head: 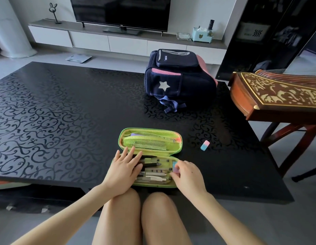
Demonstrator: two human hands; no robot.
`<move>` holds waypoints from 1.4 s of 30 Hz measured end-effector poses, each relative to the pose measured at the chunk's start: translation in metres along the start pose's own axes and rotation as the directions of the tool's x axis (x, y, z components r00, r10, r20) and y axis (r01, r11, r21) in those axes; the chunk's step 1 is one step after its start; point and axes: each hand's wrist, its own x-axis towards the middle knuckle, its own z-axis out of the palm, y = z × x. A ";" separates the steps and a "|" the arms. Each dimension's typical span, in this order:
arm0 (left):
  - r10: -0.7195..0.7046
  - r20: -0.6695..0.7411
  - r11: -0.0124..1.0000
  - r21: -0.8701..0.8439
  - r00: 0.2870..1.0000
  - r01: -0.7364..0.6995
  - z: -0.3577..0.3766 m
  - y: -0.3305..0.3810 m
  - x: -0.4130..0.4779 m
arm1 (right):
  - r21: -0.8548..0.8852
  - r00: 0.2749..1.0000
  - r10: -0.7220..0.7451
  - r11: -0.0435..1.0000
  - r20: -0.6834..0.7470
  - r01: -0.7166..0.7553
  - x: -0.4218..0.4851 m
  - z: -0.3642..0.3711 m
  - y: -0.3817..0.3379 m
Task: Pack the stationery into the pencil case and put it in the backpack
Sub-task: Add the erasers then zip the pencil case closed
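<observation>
A green pencil case (150, 156) lies wide open on the near edge of a black table (56, 112) with a curly pattern. Its lid half is flipped away from the person and has a mesh pocket. The near half is full of pens (154, 171) lying side by side.

The left hand (122, 171) rests flat on the left end of the case — fingers spread, lying on the pens, holding nothing. The right hand (186, 174) is at the right end of the case. Its fingers are pinched on a small pink and blue eraser (175, 167), which sits just inside that end of the case.

A second eraser (205, 145), also pink and blue, lies by itself on the table to the right of the lid, apart from the case.

A dark blue backpack (178, 80) with a white star stands on the far side of the table, well away from the case. I cannot tell if it is open — its opening does not show.

The person's bare knees show below the table edge.
</observation>
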 end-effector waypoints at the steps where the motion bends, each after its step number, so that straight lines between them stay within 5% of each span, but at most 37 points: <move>1: 0.002 0.012 1.000 -0.023 1.000 -0.002 -0.001 0.001 -0.001 | -0.012 1.000 -0.024 1.000 0.004 0.024 0.000 -0.002 0.001; 5: 0.036 0.047 0.997 -0.070 0.998 -0.033 -0.005 0.004 0.000 | -0.014 0.999 -0.031 0.999 -0.020 0.030 0.005 -0.013 0.012; 9: 0.056 0.038 0.996 -0.066 0.998 -0.054 -0.004 -0.005 0.001 | 0.001 0.942 0.205 0.977 -0.267 -0.213 0.039 -0.025 0.043; 13: 0.097 0.046 0.994 -0.051 0.994 -0.095 -0.003 -0.014 -0.002 | -0.099 0.879 0.476 0.874 -0.025 -0.476 0.080 -0.024 0.069; 18: 0.139 0.051 0.989 -0.063 0.989 -0.136 -0.003 -0.021 -0.003 | 0.010 0.850 0.524 0.851 0.057 -0.525 0.098 -0.020 0.083; 21: 0.110 -0.005 0.986 -0.129 0.994 -0.110 -0.006 -0.023 -0.001 | 0.120 0.899 0.438 0.891 0.027 -0.438 0.078 -0.027 0.066; 24: -0.065 -0.182 0.969 -0.247 0.981 0.018 -0.011 -0.024 0.007 | 0.193 0.990 0.118 0.973 0.072 -0.130 0.037 -0.035 0.034; 28: -0.305 -0.258 0.914 -0.351 0.917 0.205 -0.021 -0.030 0.027 | 0.106 0.975 -0.113 0.990 0.193 0.093 0.003 -0.029 0.007; 32: -0.328 -0.193 0.920 -0.286 0.925 0.267 -0.025 -0.035 0.048 | 0.025 0.943 -0.143 0.990 0.299 0.142 0.006 -0.027 0.006; 37: -0.104 -0.142 0.987 -0.135 0.984 0.085 -0.026 -0.027 0.077 | 0.085 0.867 -0.102 0.994 0.487 0.069 0.030 -0.052 0.010; 42: -0.079 -0.016 0.992 -0.098 0.997 0.077 -0.021 -0.028 0.097 | 0.036 0.985 0.079 0.996 0.151 -0.085 0.079 -0.044 0.017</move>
